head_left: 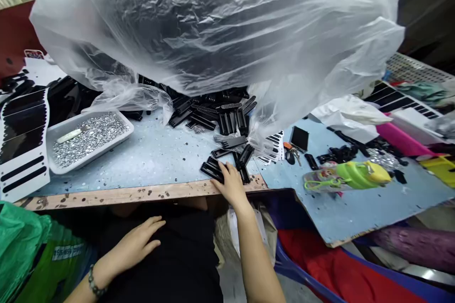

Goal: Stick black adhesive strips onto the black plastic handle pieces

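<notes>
Black plastic combs [212, 170] at the front edge of the pale blue table [149, 161] were covered by the curled fingers [223, 167] of the right hand [232, 185], any pinch unclear, while the left hand [137, 242] lay spread on a black garment [181, 255].

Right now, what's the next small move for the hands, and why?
I'd probably bring the left hand up to the table. It rests on dark clothing, while the right hand alone lies on the black plastic comb-shaped pieces beside the wooden table edge. A second hand could steady them, since they sit close to that edge.
</notes>
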`<state>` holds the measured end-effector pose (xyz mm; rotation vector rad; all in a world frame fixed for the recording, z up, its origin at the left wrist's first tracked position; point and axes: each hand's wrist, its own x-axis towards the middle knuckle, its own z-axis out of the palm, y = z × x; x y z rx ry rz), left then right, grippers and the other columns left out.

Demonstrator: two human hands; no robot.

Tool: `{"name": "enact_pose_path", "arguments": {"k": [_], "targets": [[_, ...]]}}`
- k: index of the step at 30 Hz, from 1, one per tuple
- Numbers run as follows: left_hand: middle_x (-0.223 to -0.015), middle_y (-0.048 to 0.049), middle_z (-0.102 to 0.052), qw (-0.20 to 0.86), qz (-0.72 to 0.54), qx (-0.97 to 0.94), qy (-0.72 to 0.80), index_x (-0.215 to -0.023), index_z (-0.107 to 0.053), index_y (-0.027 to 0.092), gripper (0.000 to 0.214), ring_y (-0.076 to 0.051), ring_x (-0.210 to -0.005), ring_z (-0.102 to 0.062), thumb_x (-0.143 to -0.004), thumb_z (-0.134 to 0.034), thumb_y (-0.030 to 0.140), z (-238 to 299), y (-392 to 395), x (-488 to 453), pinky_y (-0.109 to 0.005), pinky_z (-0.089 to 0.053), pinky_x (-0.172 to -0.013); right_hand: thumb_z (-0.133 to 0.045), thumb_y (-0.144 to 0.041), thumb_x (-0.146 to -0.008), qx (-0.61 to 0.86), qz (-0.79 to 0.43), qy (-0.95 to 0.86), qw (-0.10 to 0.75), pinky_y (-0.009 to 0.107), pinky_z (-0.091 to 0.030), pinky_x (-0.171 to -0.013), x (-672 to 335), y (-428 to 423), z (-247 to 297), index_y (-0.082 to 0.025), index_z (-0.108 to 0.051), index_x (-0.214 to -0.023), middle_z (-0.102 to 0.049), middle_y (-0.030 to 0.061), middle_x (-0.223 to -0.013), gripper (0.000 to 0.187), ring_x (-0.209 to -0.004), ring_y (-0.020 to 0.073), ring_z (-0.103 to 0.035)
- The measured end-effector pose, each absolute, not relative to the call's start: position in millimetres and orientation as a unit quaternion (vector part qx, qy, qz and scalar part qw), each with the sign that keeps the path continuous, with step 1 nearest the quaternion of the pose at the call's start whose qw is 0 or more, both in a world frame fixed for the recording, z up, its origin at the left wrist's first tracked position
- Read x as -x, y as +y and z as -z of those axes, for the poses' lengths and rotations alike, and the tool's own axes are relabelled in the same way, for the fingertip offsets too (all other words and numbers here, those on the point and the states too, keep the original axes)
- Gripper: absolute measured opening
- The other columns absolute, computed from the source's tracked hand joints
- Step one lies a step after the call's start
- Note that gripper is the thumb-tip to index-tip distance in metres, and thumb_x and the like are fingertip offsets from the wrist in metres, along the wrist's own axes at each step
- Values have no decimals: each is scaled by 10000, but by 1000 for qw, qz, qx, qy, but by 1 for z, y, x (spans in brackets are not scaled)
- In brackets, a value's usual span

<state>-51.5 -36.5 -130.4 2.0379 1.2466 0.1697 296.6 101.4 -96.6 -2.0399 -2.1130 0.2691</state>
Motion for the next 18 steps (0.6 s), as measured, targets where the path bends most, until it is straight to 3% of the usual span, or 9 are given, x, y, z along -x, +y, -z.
{"name": "enact_pose_path", "arguments": {"k": [4,8,13,15,18], "targets": [[-1375,-29,-550,391,-138,-786,458,-1358,-528,311,405,-172,-1252,-558,-961,-457,354,90,-19,50,-330,-467,-1085,-691,-346,-800,631,-95,-757,142,434,-374,-1090,-264,119,107,-143,-561,-1342,-526,148,-1350,593,-1242,298,-471],[-1343,-2,-574,310,-208,-802,467,-1357,-516,342,405,-154,-1218,-583,-959,-465,285,58,0,53,-286,-502,-1047,-686,-387,-814,552,-90,-810,177,497,-415,-1046,-218,134,103,-148,-548,-1332,-486,184,-1376,587,-1251,325,-472],[-1509,-97,-354,88,-345,-722,593,-1504,-277,313,647,-252,-1327,-478,-915,-544,353,25,54,89,-425,-513,-1026,-644,-316,-865,452,161,-788,386,582,-359,-1085,-213,162,26,-236,-145,-1544,-279,183,-1512,846,-1399,340,-309],[-1551,-136,-247,-6,-384,-672,634,-1541,-168,277,819,-317,-1428,-317,-866,-611,416,7,92,97,-533,-411,-1098,-688,-278,-824,443,303,-738,409,636,-270,-1118,-227,179,-22,-236,-41,-1563,-137,154,-1582,984,-1448,372,-188],[-1598,-177,74,-141,-418,-683,582,-1553,101,229,1102,-354,-1498,33,-808,-678,458,-12,161,84,-592,-146,-1196,-736,-307,-767,444,422,-685,394,711,-122,-1124,-252,208,-92,-262,143,-1545,190,20,-1593,1175,-1464,434,23]]}}
